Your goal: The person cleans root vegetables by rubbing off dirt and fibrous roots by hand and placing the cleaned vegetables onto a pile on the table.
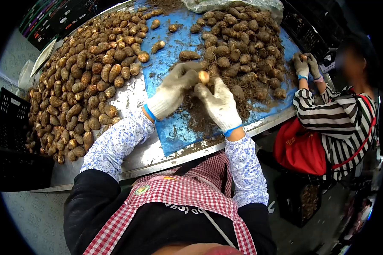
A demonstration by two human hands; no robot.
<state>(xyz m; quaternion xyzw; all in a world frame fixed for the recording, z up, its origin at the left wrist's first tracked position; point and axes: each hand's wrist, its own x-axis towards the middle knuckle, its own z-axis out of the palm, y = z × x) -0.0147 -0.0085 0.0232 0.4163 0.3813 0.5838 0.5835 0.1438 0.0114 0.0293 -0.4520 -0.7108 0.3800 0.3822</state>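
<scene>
- Root vegetable (204, 77): held up between the hands, above the blue sheet (171, 138), back from the near edge of the tabletop (134, 97); the position presumably lets loose dirt drop onto the sheet.
- Left hand (174, 87): fingers bent, pinching the vegetable from its left side, apparently to steady it with the pale end exposed.
- Right hand (219, 104): thumb and fingers curved close to its right side; whether they grip cannot be determined.
- Gloves (159, 104) on both hands: probably protection against grit.
- Left heap (83, 78): barer pieces spread along the left edge, on exposed metal; separation from the hairier right heap (242, 49) seems deliberate.
- Right heap: on the sheet, toward the far right corner, within reach.
- Dark litter (200, 121): beneath the hands, largely confined to the sheet.
- Co-worker's hands (306, 67): gloved, together at the right edge, clear of the wearer's.
</scene>
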